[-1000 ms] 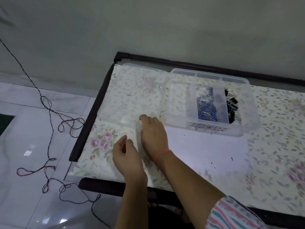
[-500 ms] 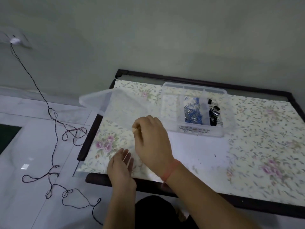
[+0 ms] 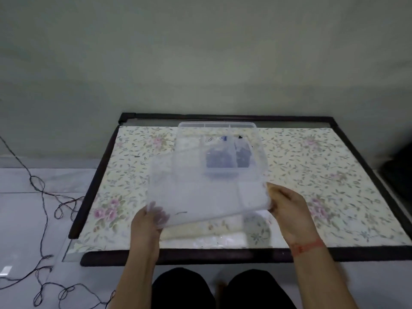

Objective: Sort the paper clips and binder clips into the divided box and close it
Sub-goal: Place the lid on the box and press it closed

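A clear divided box point(image 3: 217, 125) stands at the back middle of the table. Blue paper clips point(image 3: 219, 158) fill its middle compartment and black binder clips point(image 3: 243, 157) lie in the right one; the left one looks bare. I hold the clear lid point(image 3: 207, 192) in the air, tilted, in front of and partly over the box. My left hand point(image 3: 148, 221) grips the lid's near left corner. My right hand point(image 3: 287, 208) grips its near right corner. The lid blurs the clips behind it.
The low table point(image 3: 334, 175) has a floral cloth and a dark frame, set against a grey wall. A black cord point(image 3: 42, 197) trails over the tiled floor on the left. A dark object point(image 3: 399, 175) sits off the table's right edge. My knees point(image 3: 223, 288) are below.
The lid has come off the table at the left and now hangs in front of the box. Both hands now grip it, and the view has swung to centre on the table.
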A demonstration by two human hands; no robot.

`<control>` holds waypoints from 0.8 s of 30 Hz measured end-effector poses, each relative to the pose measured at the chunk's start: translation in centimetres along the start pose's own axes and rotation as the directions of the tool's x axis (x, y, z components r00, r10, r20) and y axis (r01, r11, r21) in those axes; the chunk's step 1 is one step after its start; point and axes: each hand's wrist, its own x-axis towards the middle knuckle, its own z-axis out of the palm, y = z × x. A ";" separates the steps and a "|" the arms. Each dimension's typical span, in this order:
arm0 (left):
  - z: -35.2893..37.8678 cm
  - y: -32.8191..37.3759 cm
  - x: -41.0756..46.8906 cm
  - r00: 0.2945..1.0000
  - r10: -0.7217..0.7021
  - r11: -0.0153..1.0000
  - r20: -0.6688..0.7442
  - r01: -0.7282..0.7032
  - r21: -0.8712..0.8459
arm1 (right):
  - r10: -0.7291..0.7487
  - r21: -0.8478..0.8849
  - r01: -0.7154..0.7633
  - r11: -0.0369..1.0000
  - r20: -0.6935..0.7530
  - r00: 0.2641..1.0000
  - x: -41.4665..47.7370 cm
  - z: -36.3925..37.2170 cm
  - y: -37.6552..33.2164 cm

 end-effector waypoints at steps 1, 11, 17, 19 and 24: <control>0.9 0.2 -0.4 0.996 0.091 0.989 0.012 -0.092 0.120 | -0.038 -0.060 0.035 0.998 -0.039 0.999 0.6 -0.6 0.5; 10.5 2.3 6.6 0.910 0.409 0.849 0.065 -0.405 0.340 | -0.438 -0.668 0.261 0.697 -0.108 0.892 12.6 2.4 2.6; 13.4 2.0 9.8 0.824 0.559 0.651 0.099 -0.510 0.562 | -0.425 -0.655 0.190 0.731 -0.220 0.878 17.0 2.7 3.2; 13.6 1.8 10.1 0.798 0.601 0.622 0.051 -0.506 0.598 | -0.372 -0.608 0.165 0.776 -0.231 0.899 17.5 2.9 3.5; 12.3 1.1 8.8 0.814 0.581 0.623 -0.006 -0.440 0.647 | -0.350 -0.596 0.172 0.784 -0.196 0.916 15.7 2.4 3.0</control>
